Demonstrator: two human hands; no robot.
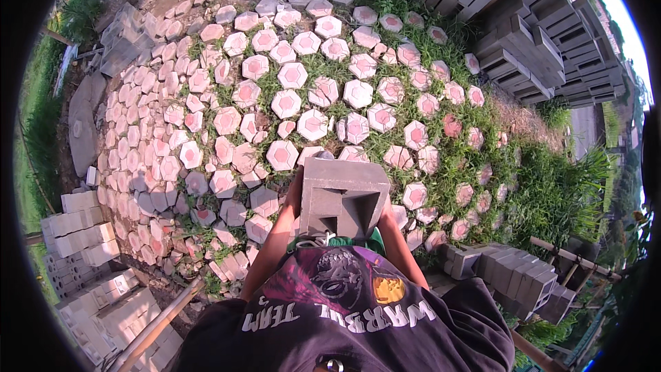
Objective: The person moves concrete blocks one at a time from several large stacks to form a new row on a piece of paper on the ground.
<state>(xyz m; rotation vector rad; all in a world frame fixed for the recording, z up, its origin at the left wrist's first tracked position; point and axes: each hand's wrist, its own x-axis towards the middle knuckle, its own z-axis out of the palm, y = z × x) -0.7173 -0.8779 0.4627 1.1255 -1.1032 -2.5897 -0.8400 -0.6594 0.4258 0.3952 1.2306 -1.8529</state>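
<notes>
A grey hollow concrete block (pixel 344 180) is held up in front of my waist, its open cavities facing me. My left hand (pixel 297 189) grips its left side and my right hand (pixel 387 215) its right side. The fingers of both hands are mostly hidden by the block. Below it lies ground paved with hexagonal stones (pixel 292 75), many with pink centres, and grass grows between them.
Stacked concrete blocks stand at the far right (pixel 520 48), near right (pixel 509 272), near left (pixel 113 303) and far left (pixel 127 38). A wooden pole (pixel 158 324) slants at the near left. Tall grass (pixel 558 186) covers the right side, and some paving stones sit loose or uneven.
</notes>
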